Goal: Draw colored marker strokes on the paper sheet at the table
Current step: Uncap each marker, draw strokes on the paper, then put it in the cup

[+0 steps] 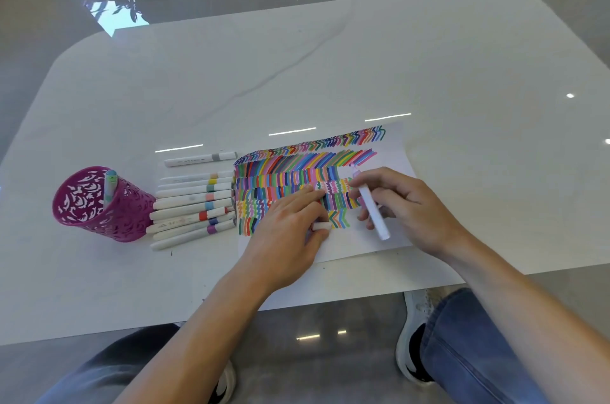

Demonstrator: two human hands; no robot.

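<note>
Head view: near the table (330,73) edge, the left hand (290,222) rests on the paper sheet (363,246), pinching a white marker cap (321,226). Just beside it, the right hand (404,205) curls round an uncapped white marker (371,208), tip over the coloured strokes (297,172). Farther left lie capped markers (194,205) and a magenta pen cup (95,208).
</note>
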